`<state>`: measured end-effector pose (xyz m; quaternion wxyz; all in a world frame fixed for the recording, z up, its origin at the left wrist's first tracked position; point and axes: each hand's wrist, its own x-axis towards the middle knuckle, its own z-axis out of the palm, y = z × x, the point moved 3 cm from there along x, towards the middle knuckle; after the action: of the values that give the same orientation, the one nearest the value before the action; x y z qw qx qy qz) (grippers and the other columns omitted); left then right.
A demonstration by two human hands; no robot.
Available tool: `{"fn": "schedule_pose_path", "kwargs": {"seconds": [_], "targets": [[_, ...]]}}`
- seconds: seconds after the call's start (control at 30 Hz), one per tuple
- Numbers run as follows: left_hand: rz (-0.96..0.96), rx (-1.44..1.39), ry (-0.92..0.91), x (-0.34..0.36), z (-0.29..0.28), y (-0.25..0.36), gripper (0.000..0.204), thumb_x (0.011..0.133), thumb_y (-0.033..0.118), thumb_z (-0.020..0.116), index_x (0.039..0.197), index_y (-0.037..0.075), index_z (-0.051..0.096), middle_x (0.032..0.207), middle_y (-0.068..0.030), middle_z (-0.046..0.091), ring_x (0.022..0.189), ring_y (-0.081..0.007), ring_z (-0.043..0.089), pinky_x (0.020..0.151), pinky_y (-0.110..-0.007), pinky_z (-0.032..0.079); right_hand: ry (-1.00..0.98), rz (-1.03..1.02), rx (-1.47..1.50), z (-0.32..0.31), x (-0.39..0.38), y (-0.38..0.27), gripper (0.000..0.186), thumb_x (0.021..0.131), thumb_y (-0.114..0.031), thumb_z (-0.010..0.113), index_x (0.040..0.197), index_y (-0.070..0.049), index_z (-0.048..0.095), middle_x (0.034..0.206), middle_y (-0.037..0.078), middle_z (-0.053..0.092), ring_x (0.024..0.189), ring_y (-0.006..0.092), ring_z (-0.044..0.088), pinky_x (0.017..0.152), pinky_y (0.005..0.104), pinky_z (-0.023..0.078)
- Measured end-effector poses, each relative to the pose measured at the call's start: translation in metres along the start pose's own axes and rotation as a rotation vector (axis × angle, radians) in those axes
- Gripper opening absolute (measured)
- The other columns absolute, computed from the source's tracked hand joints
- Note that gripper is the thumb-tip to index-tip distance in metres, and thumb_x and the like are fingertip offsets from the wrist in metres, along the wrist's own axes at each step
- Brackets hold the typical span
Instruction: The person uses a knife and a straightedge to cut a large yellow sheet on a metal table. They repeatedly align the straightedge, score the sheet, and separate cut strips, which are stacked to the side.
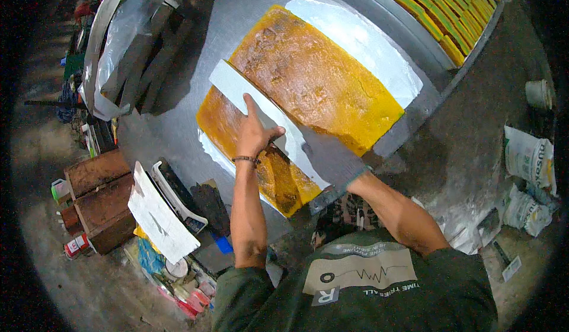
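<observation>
A large slab of golden-brown cake [308, 71] lies on white paper [379, 53] on a grey metal table. Across the slab rests a long white straight strip [225, 78], running from upper left to lower right. My left hand [255, 131], bare with a beaded bracelet at the wrist, presses on this strip, index finger and thumb spread. My right hand [335, 160], in a grey glove, is closed over the strip's right-hand edge near its lower end. What it grips is hidden. A dark line runs along the strip's far edge; whether blade or gap, I cannot tell.
A metal tray [391, 21] of yellow-and-green cake slices [438, 12] stands at the upper right. Clear plastic [127, 35] hangs over a rack at upper left. Brown boxes [101, 198] and a white board [160, 213] stand at lower left; white sacks [530, 160] lie right.
</observation>
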<state>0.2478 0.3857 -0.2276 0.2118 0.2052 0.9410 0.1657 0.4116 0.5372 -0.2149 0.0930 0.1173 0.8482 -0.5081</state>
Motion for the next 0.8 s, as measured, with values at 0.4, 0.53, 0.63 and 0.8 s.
{"fn": "schedule_pose_path", "kwargs": {"seconds": [0.4, 0.53, 0.63, 0.8], "targets": [[-0.045, -0.036, -0.048, 0.001, -0.002, 0.005, 0.138, 0.067, 0.025, 0.095, 0.16, -0.004, -0.004, 0.114, -0.0369, 0.066, 0.104, -0.0447, 0.069, 0.093, -0.043, 0.055, -0.049, -0.022, 0.046, -0.01, -0.034, 0.012, 0.037, 0.102, -0.018, 0.052, 0.135, -0.001, 0.049, 0.095, 0.03, 0.067, 0.091, 0.0495, 0.066, 0.076, 0.0571, 0.051], [-0.121, 0.088, -0.1, 0.003, -0.004, 0.005, 0.135, 0.069, 0.031, 0.093, 0.16, -0.005, -0.001, 0.11, -0.03, 0.07, 0.101, -0.0414, 0.07, 0.088, -0.044, 0.057, -0.032, 0.005, 0.082, -0.012, -0.049, 0.015, 0.033, 0.102, -0.018, 0.052, 0.129, 0.0, 0.05, 0.094, 0.031, 0.067, 0.09, 0.0498, 0.066, 0.077, 0.0575, 0.051], [-0.082, 0.104, -0.063, 0.003, -0.003, 0.004, 0.134, 0.07, 0.031, 0.092, 0.16, -0.005, -0.001, 0.105, -0.0276, 0.071, 0.098, -0.0409, 0.07, 0.085, -0.043, 0.057, 0.003, -0.018, 0.141, -0.014, -0.071, 0.022, 0.031, 0.101, -0.018, 0.052, 0.126, 0.0, 0.051, 0.09, 0.031, 0.067, 0.087, 0.05, 0.066, 0.076, 0.0575, 0.051], [-0.094, 0.035, -0.116, 0.006, -0.001, -0.003, 0.139, 0.068, 0.03, 0.095, 0.159, -0.005, -0.004, 0.109, -0.0339, 0.069, 0.099, -0.0421, 0.07, 0.09, -0.044, 0.056, -0.024, -0.071, 0.16, -0.016, -0.073, 0.025, 0.035, 0.101, -0.016, 0.051, 0.133, -0.001, 0.049, 0.091, 0.031, 0.067, 0.086, 0.0489, 0.067, 0.075, 0.0575, 0.052]]}}
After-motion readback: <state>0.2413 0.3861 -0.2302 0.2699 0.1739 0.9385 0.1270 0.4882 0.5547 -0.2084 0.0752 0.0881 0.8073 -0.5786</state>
